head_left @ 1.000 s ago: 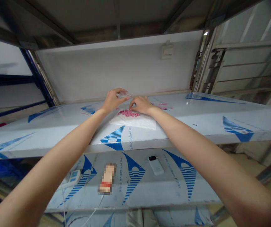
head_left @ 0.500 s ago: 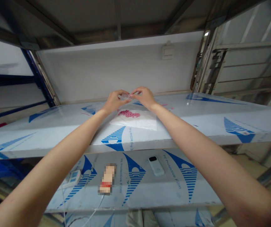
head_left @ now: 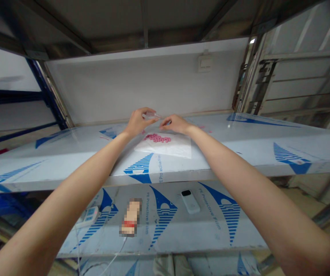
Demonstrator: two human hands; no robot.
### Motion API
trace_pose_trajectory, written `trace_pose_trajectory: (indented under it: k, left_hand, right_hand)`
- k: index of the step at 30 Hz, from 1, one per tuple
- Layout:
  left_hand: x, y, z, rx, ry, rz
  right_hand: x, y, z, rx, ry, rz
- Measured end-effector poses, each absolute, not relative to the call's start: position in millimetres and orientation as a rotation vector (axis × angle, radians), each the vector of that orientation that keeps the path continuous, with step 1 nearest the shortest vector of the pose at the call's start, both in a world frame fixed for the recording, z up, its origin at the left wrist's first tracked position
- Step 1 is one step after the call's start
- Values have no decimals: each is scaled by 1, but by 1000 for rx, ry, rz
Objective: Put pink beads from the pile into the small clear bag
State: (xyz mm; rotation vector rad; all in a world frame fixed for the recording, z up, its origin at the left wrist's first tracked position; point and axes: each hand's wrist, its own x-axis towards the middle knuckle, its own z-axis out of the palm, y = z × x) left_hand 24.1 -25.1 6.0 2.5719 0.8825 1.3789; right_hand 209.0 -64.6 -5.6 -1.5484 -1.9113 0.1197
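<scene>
My left hand (head_left: pixel 138 122) pinches a small transparent plastic piece (head_left: pixel 151 115) between thumb and fingers, above the far edge of the shelf. A little to its right, my right hand (head_left: pixel 175 124) holds nothing, its fingers apart and close to that piece. Below both hands, a heap of small pink beads (head_left: pixel 157 138) lies on a white translucent bag (head_left: pixel 167 147). The bag rests on a steel shelf (head_left: pixel 239 145) covered in blue-printed protective film.
Several small pink bits (head_left: pixel 205 127) lie further right on the shelf. A white wall panel with a switch plate (head_left: pixel 204 63) stands behind it. A lower shelf holds a white device (head_left: pixel 190 201), a pixelated object (head_left: pixel 130 216), a white power strip (head_left: pixel 88 217) and a cable.
My right hand has moved away from the transparent piece, to the right and slightly down, and its fingers have opened. My left hand still holds the piece.
</scene>
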Motion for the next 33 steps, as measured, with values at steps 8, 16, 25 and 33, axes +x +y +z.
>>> trace_pose_trajectory:
  k: [8, 16, 25, 33]
  left_hand:
    - [24, -24, 7, 2580, 880, 1366]
    - [23, -25, 7, 2587, 879, 1362]
    - [23, -24, 6, 2598, 864, 1345]
    - [25, -26, 5, 2636, 818, 1290]
  right_hand:
    - [207, -63, -12, -1519, -2100, 262]
    - [205, -64, -14, -1636, -2096, 175]
    - [209, -62, -5, -1503, -1793, 20]
    - [209, -52, -4, -1140, -1656, 145]
